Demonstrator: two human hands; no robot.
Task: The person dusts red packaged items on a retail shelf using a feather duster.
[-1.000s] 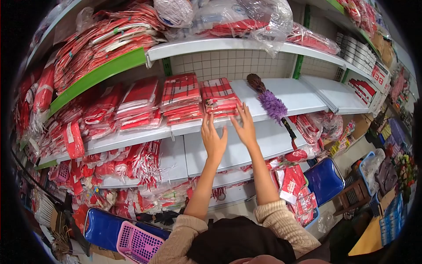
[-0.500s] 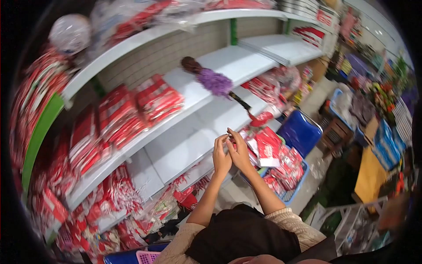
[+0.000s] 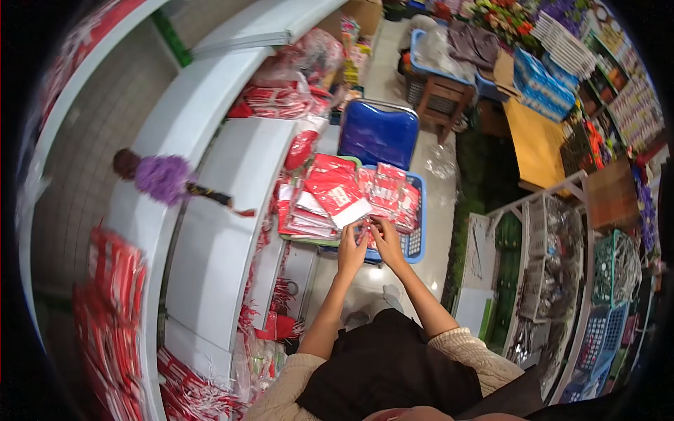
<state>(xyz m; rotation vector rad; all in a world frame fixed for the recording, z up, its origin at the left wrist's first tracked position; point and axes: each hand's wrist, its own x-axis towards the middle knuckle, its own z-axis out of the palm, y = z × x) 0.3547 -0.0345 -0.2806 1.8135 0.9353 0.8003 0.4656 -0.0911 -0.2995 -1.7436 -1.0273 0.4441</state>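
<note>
My left hand (image 3: 350,252) and my right hand (image 3: 387,243) are held out side by side, over the near side of a blue plastic basket (image 3: 421,242). Both hands have slightly bent fingers, the fingertips close together with a narrow gap between them. Just beyond my fingertips is a red packet with a white lower edge (image 3: 338,193), lying on a pile of plastic-wrapped packets in a green-rimmed basket (image 3: 307,242). More red-and-white wrapped packets (image 3: 390,193) fill the blue basket, partly hidden by my hands.
A blue-backed chair (image 3: 379,133) stands behind the baskets. On the white shelf (image 3: 217,245) to the left lies a purple feather duster (image 3: 165,179) with a dark handle. Stacked red packets (image 3: 112,309) sit at lower left. White racks (image 3: 537,259) stand on the right.
The view has swung right, so the baskets and chair now lie straight ahead and the shelf is at left. My hands have come over the baskets, fingertips near the red packets.
</note>
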